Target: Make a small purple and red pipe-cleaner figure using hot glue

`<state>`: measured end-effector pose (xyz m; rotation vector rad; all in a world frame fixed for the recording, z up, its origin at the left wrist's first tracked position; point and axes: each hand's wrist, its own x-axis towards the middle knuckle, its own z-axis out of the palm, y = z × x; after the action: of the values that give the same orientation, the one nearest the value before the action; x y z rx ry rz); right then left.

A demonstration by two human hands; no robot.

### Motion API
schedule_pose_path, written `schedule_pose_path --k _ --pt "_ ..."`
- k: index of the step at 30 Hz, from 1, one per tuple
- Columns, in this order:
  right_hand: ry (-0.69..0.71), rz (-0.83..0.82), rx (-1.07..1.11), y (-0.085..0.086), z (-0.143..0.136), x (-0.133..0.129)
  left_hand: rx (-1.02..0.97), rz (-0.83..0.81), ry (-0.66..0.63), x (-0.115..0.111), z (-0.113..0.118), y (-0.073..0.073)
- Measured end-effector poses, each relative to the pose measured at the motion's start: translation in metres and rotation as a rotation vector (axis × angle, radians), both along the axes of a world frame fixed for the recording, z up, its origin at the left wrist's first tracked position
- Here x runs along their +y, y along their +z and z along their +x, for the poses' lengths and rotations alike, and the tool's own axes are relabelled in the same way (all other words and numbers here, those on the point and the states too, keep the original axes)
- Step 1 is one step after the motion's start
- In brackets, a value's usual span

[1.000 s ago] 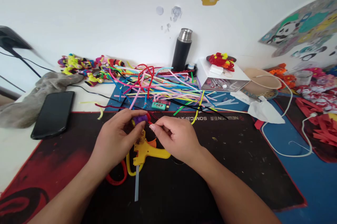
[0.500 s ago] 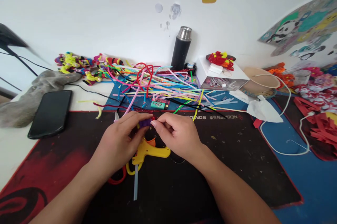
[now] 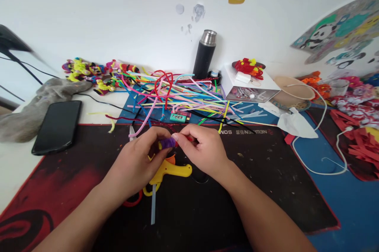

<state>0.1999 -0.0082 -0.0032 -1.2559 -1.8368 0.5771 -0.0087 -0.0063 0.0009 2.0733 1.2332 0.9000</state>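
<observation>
A small pipe-cleaner piece [image 3: 166, 143], purple with a yellow end, lies sideways between my hands above the mat. My left hand [image 3: 140, 153] is closed around it, thumb below and fingers above. With thumb and forefinger, my right hand [image 3: 203, 147] pinches its right end, where some red shows; the fingers hide most of that part. Under my left hand rests a yellow glue gun [image 3: 171, 170] with an orange trigger and a clear glue stick [image 3: 153, 204] poking out toward me. Scissors with red and yellow handles [image 3: 134, 200] lie partly covered beneath it.
Loose pipe cleaners [image 3: 183, 92] are heaped behind my hands, with a teal lighter [image 3: 179, 118] at their front. A black thermos [image 3: 204, 54] and a white box [image 3: 251, 82] stand at the back. A phone [image 3: 57, 125] lies left; a white cable [image 3: 318, 173] curls at right.
My left hand's grip has shifted, and the piece has turned so that its purple side and yellow end show more. The right hand still pinches the red end.
</observation>
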Motion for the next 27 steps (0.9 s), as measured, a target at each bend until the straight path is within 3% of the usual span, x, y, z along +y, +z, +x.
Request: schedule_pose_path --k 8,18,27 --pt "0.009 -0.110 0.133 0.000 0.001 0.003 -0.015 0.032 -0.136 -0.003 -0.005 -0.007" --pt "0.057 -0.316 0.284 -0.001 -0.001 0.006 -0.103 -0.056 -0.173 -0.006 -0.008 -0.011" --pt "0.089 -0.521 0.497 -0.001 -0.005 0.009 -0.218 -0.019 -0.265 -0.005 -0.005 0.001"
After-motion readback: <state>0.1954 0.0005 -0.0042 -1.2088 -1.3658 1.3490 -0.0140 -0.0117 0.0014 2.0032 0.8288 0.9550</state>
